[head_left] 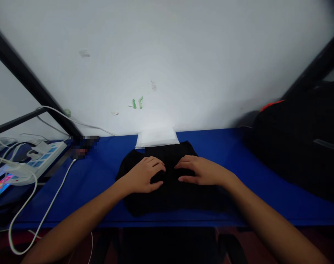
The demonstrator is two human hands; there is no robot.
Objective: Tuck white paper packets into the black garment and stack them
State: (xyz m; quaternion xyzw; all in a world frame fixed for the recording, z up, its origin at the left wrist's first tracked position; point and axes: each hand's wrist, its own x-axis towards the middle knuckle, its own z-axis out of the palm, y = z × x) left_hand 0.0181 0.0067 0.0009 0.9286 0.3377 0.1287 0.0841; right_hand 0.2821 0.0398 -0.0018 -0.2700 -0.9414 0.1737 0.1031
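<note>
A black piece of cloth (172, 200), possibly a folded garment, is spread on the blue tabletop (95, 190) in front of me. My left hand (147, 174) rests on its left half, fingers loosely bent and thumb apart from them. On the right half lies my right hand (198, 170), its fingers pointing inward with a gap above the thumb. Both hands are open, and a strip of black cloth shows between them. Touching the cloth's far edge is a stack of white sheets or thin packets (157, 137), set near the wall.
A large black bag (299, 146) with an orange edge takes up the right side. At left are a white power strip (43, 163), looping white cables (55, 198) and a lit phone screen (2, 185). The marked white wall (183, 73) borders the table behind.
</note>
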